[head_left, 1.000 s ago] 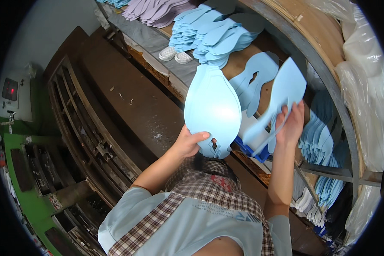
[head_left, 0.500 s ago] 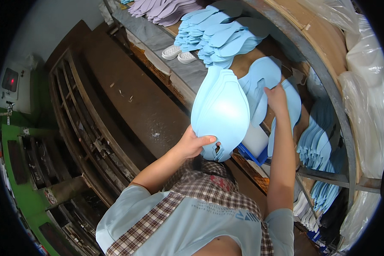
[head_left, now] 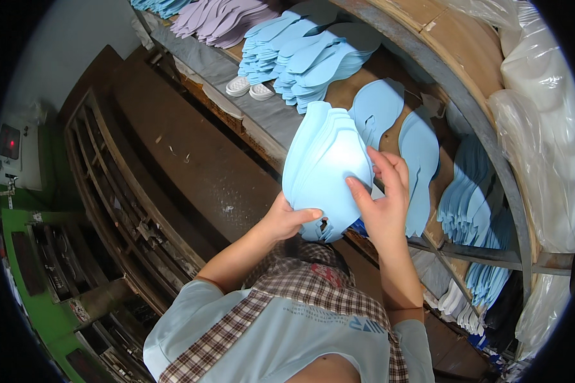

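My left hand (head_left: pixel 289 217) is closed round the lower end of a fanned stack of thin light-blue foam pieces (head_left: pixel 329 166), its thumb on top near a small cutout. The pieces are smooth, with rounded, curved outlines like cut shoe parts. My right hand (head_left: pixel 386 195) is at the stack's right edge, thumb lying on the top piece and bent fingers along the rim; its grip there is partly hidden. Just beyond lie another light-blue foam piece (head_left: pixel 378 108) with a slit and a small pile (head_left: pixel 419 169) of similar pieces on the shelf.
Large piles of light-blue pieces (head_left: pixel 326 57) and lilac pieces (head_left: pixel 223 20) cover the far shelf, near two white shoe-shaped items (head_left: pixel 249 88). A curved metal frame (head_left: pixel 473 105) borders the shelf at right, beside plastic-wrapped material (head_left: pixel 530 166). A slatted rack (head_left: pixel 118 191) stands at left.
My right hand has come back from the loose pieces on the shelf to the right edge of the held stack. One fewer loose piece seems to overlap there. My left hand keeps its grip.
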`<state>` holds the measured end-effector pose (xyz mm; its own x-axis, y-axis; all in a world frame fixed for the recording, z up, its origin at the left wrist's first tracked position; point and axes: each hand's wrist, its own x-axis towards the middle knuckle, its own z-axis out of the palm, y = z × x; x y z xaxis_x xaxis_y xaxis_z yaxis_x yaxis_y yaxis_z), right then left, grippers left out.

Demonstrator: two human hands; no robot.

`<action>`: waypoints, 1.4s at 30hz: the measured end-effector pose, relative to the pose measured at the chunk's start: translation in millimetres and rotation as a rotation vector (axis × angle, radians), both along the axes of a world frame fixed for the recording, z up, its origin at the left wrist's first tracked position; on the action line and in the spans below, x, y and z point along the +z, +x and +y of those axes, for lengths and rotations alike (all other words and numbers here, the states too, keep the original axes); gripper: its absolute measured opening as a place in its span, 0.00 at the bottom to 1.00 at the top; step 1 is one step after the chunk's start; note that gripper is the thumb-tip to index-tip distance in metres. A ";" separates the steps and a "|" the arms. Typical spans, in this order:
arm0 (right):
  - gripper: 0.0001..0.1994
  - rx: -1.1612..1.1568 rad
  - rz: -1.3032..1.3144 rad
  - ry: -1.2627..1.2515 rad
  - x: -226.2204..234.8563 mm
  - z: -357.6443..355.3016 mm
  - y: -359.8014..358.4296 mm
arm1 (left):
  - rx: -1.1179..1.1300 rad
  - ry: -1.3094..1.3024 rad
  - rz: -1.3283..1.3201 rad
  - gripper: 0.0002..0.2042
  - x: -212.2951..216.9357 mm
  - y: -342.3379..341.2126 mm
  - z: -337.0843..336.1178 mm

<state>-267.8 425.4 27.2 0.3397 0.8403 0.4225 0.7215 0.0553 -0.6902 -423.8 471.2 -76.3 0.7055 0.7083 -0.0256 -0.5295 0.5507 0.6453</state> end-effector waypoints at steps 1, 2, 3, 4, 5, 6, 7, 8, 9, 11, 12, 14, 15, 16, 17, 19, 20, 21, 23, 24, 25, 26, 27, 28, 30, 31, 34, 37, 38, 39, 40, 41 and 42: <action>0.20 0.012 -0.004 0.011 0.0 -0.5 -3.1 | 0.014 0.008 0.024 0.32 0.7 -0.3 -0.3; 0.21 0.012 -0.003 0.021 -0.1 -1.5 -5.1 | 0.018 0.017 0.046 0.31 1.6 -1.5 -0.8; 0.22 -0.002 -0.006 0.059 0.6 -4.1 -3.8 | 0.006 0.025 0.053 0.31 1.5 1.0 -1.3; 0.21 0.017 -0.027 0.090 -0.3 -6.4 -3.5 | -0.005 0.013 0.046 0.31 1.2 2.3 -2.5; 0.20 0.012 -0.003 0.047 -1.3 -8.9 -3.5 | -0.008 0.000 0.047 0.30 1.2 1.8 -3.0; 0.20 -0.002 0.049 0.015 -2.4 -11.7 -2.4 | 0.011 -0.007 0.039 0.29 0.7 3.7 -4.1; 0.20 0.002 0.100 0.008 -4.3 -14.2 -1.0 | -0.007 -0.009 0.037 0.29 0.1 5.0 -5.0; 0.20 -0.009 0.080 0.008 -7.2 -16.8 -0.1 | -0.019 -0.014 0.038 0.29 -0.7 5.7 -5.9; 0.19 0.010 0.089 0.036 -10.9 -18.9 2.1 | -0.025 -0.019 0.042 0.29 -1.7 5.9 -6.9; 0.19 0.061 0.102 0.050 -21.5 -20.2 9.8 | -0.023 -0.046 0.047 0.28 -4.8 6.8 -7.0; 0.16 0.071 0.083 0.055 -27.8 -18.5 19.2 | -0.016 -0.051 0.055 0.27 -6.5 6.8 -6.9; 0.15 -0.119 0.194 0.076 -44.3 -7.1 42.1 | 0.013 -0.053 0.077 0.27 -9.4 4.6 -7.3; 0.14 -0.212 0.226 0.058 -52.8 0.3 57.7 | 0.033 -0.046 0.088 0.26 -10.6 3.4 -7.2; 0.14 -0.374 -0.093 0.047 -58.0 8.3 83.2 | 0.053 -0.040 0.098 0.26 -11.8 2.0 -7.0; 0.15 -0.528 -0.427 0.009 -60.9 14.7 109.4 | 0.061 -0.040 0.105 0.26 -12.8 -0.1 -7.2; 0.16 -0.619 -0.359 -0.244 -68.8 22.6 139.0 | 0.091 -0.038 0.117 0.26 -14.9 -3.2 -7.2; 0.17 -0.540 -0.380 -0.216 -73.0 29.3 144.3 | 0.084 -0.049 0.121 0.26 -16.1 -3.7 -6.2; 0.18 -0.487 -0.360 -0.263 -75.7 36.1 146.1 | 0.084 -0.060 0.132 0.26 -17.1 -4.3 -6.3; 0.21 -0.430 -0.321 -0.406 -78.2 52.1 139.7 | 0.093 -0.079 0.136 0.26 -18.3 -5.4 -6.7; 0.22 -0.430 -0.305 -0.499 -78.6 62.8 132.8 | 0.099 -0.083 0.126 0.26 -18.8 -5.3 -6.3; 0.23 -0.405 -0.304 -0.559 -78.1 71.6 126.5 | 0.094 -0.088 0.121 0.26 -19.0 -5.0 -5.9; 0.26 -0.418 -0.298 -0.606 -77.1 77.8 120.3 | 0.085 -0.087 0.112 0.26 -18.9 -5.8 -5.6; 0.26 -0.407 -0.222 -0.655 -75.3 82.2 116.3 | 0.095 -0.084 0.111 0.26 -18.5 -6.4 -5.6; 0.26 -0.394 -0.146 -0.706 -73.8 85.8 112.5 | 0.105 -0.082 0.110 0.26 -18.1 -7.3 -5.9; 0.25 -0.383 -0.088 -0.711 -72.0 88.8 106.4 | 0.117 -0.083 0.106 0.26 -17.5 -9.0 -6.4; 0.25 -0.385 -0.103 -0.666 -71.9 88.2 103.8 | 0.120 -0.083 0.106 0.26 -17.5 -9.7 -6.6; 0.24 -0.397 -0.103 -0.602 -73.7 86.0 98.8 | 0.139 -0.086 0.107 0.26 -17.6 -11.2 -6.9; 0.23 -0.400 -0.159 -0.438 -76.5 87.0 96.7 | 0.139 -0.089 0.112 0.26 -17.8 -12.0 -5.9; 0.23 -0.417 -0.186 -0.381 -76.6 86.2 97.5 | 0.136 -0.089 0.106 0.27 -18.0 -12.1 -5.7; 0.22 -0.377 -0.135 -0.286 -75.7 83.6 99.6 | 0.135 -0.096 0.111 0.27 -18.1 -12.4 -5.5; 0.21 -0.357 -0.079 -0.211 -74.1 80.8 102.3 | 0.135 -0.098 0.110 0.27 -18.2 -12.5 -5.0; 0.20 -0.320 -0.023 -0.121 -71.9 76.3 105.7 | 0.132 -0.100 0.109 0.27 -18.4 -12.8 -4.5; 0.19 -0.305 -0.071 -0.059 -68.6 67.1 112.3 | 0.136 -0.096 0.112 0.26 -18.7 -13.4 -3.9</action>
<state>-155.5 492.4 -41.4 0.5512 0.7282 0.4073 0.7449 -0.2096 -0.6334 -437.1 467.3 -95.0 0.5924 0.7873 -0.1707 -0.5310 0.5409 0.6523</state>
